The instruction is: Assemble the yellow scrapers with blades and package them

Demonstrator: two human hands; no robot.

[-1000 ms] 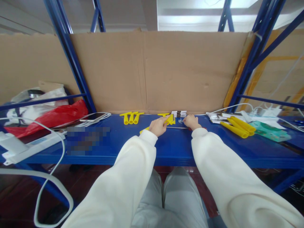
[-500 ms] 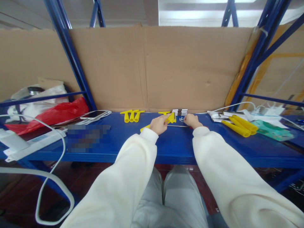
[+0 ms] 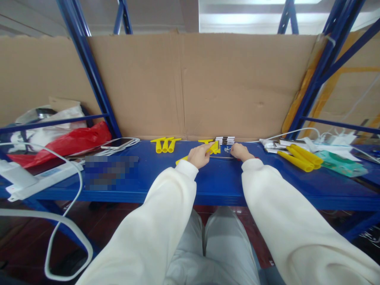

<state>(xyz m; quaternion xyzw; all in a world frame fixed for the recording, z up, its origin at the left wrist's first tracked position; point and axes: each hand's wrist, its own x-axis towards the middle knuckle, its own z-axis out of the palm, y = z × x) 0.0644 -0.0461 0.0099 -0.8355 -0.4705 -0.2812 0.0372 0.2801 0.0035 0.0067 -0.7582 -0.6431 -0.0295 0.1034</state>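
My left hand is closed around a yellow T-shaped scraper. Its wide head pokes out past my fingers, and the handle end shows below my wrist. To the right, my right hand has its fingers drawn together at a small scatter of tiny metal pieces, perhaps screws; whatever is in the fingertips is too small to make out. Behind the hands lies a stack of white-and-black strips. Another yellow scraper lies just beyond my left hand. A thin rod rests on the table between the hands.
Three yellow scrapers stand in a row at back left. Several yellow tubular handles lie at right beside a green packet. A phone, red bag and white power strip are at left. Cardboard walls the back.
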